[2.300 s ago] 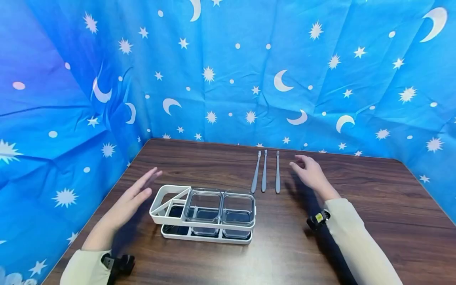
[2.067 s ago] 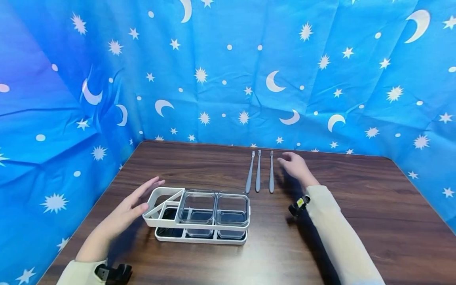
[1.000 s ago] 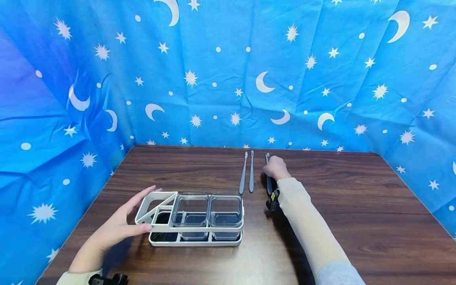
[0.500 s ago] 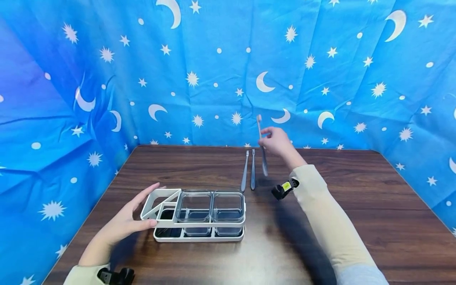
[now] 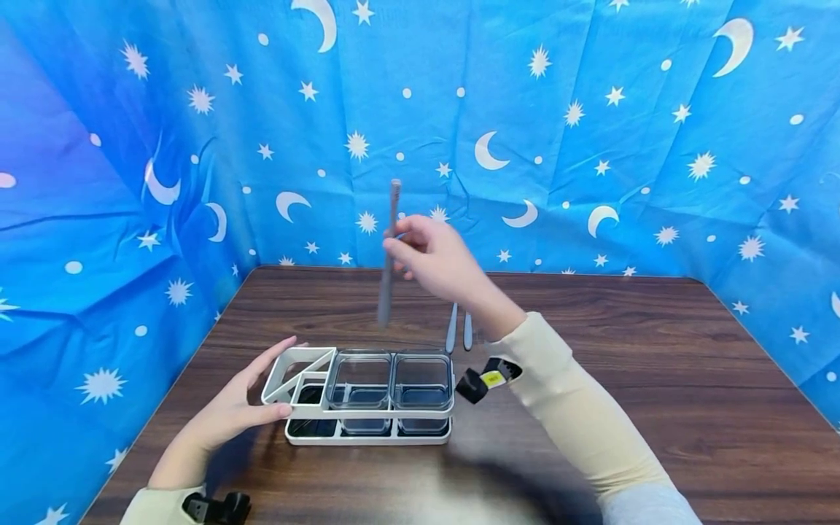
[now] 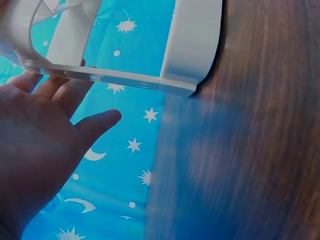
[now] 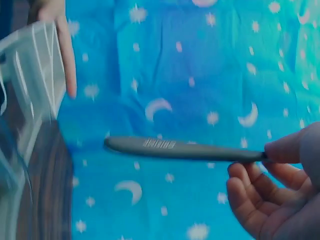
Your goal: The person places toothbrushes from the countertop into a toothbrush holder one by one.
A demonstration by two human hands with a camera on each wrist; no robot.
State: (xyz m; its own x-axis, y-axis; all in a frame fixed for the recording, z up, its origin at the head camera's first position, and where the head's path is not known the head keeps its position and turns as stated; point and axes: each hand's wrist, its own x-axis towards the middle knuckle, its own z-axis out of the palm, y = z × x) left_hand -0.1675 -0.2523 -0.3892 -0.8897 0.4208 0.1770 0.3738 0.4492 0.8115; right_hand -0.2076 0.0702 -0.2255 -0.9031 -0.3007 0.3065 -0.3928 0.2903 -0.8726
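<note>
My right hand (image 5: 429, 257) pinches a grey toothbrush (image 5: 389, 255) and holds it upright in the air above the white holder rack (image 5: 298, 359). In the right wrist view the toothbrush handle (image 7: 175, 149) sticks out from my fingertips (image 7: 280, 150). My left hand (image 5: 236, 408) rests with straight fingers against the left end of the rack; in the left wrist view the palm (image 6: 35, 150) lies beside the rack's white rim (image 6: 190, 45). The rack holds two clear cups (image 5: 390, 379). Two more grey toothbrushes (image 5: 458, 332) lie on the table behind the rack, partly hidden by my right arm.
A dark wooden table (image 5: 656, 364) carries everything. Blue cloth with moons and stars (image 5: 590, 131) walls in the back and both sides. A black wrist camera (image 5: 488, 379) sits on my right sleeve, just right of the rack.
My right hand took the rightmost toothbrush off the table, lifted it and carried it left to above the rack. My left hand settled against the rack's left end.
</note>
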